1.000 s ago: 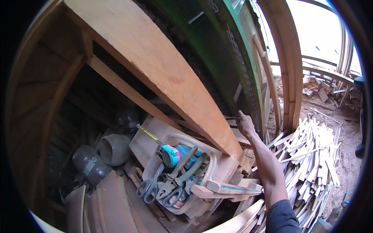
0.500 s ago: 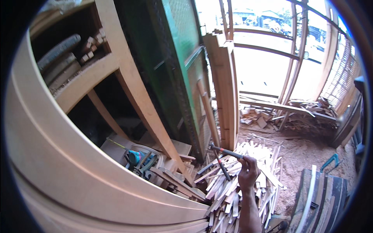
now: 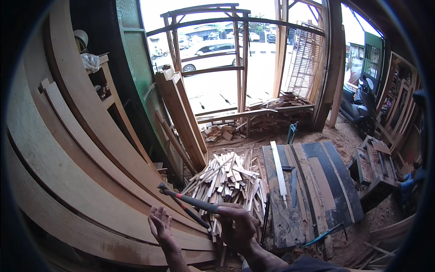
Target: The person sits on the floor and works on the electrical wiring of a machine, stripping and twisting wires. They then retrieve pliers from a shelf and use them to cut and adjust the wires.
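Observation:
Closed around one handle, my right hand (image 3: 239, 225) holds long-handled pincers (image 3: 195, 202) with dark grips and red bands. Their dark head points left, and the second handle swings free below the gripped one, so the handles stand apart. My left hand (image 3: 162, 229) is raised just below the pincers' head. Its fingers are spread and nothing is in them. Beneath and beyond the pincers lies a heap of short pale wood offcuts (image 3: 229, 177).
A dark workbench (image 3: 324, 181) with a pale wood strip (image 3: 278, 167) and clamps stands to the right. Large curved wooden panels (image 3: 68, 149) line the left. Upright planks (image 3: 181, 118) lean by the green door (image 3: 131, 50). A motorbike (image 3: 360, 109) is at the far right.
My view has turned to the right, bringing the workbench and motorbike into sight. My left hand has come into view. The pincers remain in my right hand, now nearer to me.

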Action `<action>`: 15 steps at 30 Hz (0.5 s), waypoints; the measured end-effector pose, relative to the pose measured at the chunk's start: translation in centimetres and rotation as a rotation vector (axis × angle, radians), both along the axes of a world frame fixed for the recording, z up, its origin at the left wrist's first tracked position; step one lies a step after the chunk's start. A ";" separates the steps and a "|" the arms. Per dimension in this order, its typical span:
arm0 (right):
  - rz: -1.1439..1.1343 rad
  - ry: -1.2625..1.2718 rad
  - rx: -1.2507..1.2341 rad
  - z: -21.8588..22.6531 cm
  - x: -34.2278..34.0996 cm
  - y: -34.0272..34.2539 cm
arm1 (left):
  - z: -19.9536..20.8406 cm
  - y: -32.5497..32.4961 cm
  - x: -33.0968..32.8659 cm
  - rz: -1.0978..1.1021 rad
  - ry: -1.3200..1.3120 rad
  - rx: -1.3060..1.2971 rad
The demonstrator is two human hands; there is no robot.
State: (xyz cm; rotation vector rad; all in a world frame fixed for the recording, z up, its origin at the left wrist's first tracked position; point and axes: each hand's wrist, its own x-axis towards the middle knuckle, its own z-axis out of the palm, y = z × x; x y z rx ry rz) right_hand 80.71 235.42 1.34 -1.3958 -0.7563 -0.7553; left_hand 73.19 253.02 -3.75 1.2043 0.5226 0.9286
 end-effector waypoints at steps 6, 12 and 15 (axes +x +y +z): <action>0.391 -0.064 -0.075 -4.0 -16.1 -11.8 | -4.4 -12.2 -14.5 -0.345 -0.229 -0.441; 0.457 0.255 -0.372 -8.1 -26.1 -22.2 | -10.2 -23.2 -24.4 -0.267 -0.174 -0.886; 0.388 0.482 -0.743 -11.0 -28.8 -28.1 | -14.1 -26.7 -27.0 -0.331 -0.138 -0.987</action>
